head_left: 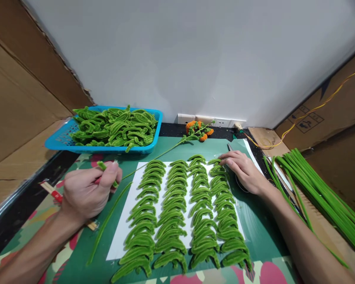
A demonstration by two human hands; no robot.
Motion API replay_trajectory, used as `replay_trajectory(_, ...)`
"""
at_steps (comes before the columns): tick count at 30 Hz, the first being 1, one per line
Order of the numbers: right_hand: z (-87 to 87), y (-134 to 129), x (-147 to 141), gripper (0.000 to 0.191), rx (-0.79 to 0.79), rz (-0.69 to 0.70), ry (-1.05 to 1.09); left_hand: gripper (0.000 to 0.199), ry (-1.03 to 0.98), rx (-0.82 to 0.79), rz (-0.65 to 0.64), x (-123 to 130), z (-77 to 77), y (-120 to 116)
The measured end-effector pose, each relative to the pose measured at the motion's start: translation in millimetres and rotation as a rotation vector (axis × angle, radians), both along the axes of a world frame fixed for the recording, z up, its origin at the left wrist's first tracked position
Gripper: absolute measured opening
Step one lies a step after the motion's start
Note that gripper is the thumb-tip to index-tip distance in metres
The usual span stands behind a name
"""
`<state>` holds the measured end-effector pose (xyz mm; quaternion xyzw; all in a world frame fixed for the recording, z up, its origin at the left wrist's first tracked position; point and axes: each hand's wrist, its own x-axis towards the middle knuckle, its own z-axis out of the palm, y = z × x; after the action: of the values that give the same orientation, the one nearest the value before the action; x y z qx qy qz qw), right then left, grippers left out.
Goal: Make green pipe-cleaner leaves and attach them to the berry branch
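My left hand (88, 187) is closed in a fist around bent green chenille-stem leaves (101, 165); their ends poke out by the thumb, and how many it holds is hidden. My right hand (245, 169) is at the far end of the rightmost column, its fingertips closed on the end of the top green chenille-stem leaf (214, 161). Similar curved leaves (171, 207) overlap in several columns over a white sheet (120, 236). A single straight green chenille stem (108, 223) lies between my left hand and the sheet.
A blue basket (56, 144) heaped with green leaves stands back left. An orange-flowered stem (192, 136) lies behind the sheet. Scissors (230, 147) are partly hidden by my right hand. Long green stems (322, 193) lie at right; chopsticks in a red wrapper (56, 196) lie at left.
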<state>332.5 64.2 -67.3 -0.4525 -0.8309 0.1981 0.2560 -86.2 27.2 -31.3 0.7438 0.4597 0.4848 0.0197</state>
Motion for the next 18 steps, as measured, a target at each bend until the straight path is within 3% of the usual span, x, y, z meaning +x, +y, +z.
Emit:
replay_trajectory(12, -0.8, -3.4, -4.5, 0.033, -0.059, -0.005, 0.185, 0.047, 0.013, 0.006, 0.002, -4.0, -5.6, -0.4)
replay_trajectory(15, 0.2, -6.3, -0.5, 0.021, -0.06, -0.029, 0.18, 0.046, 0.021, 0.013, -0.006, -3.3, -4.7, -0.8)
replay_trajectory(18, -1.5, -7.1, 1.8, 0.024, -0.053, -0.021, 0.139, 0.047, 0.031, 0.042, -0.02, -0.9, -2.6, 0.1)
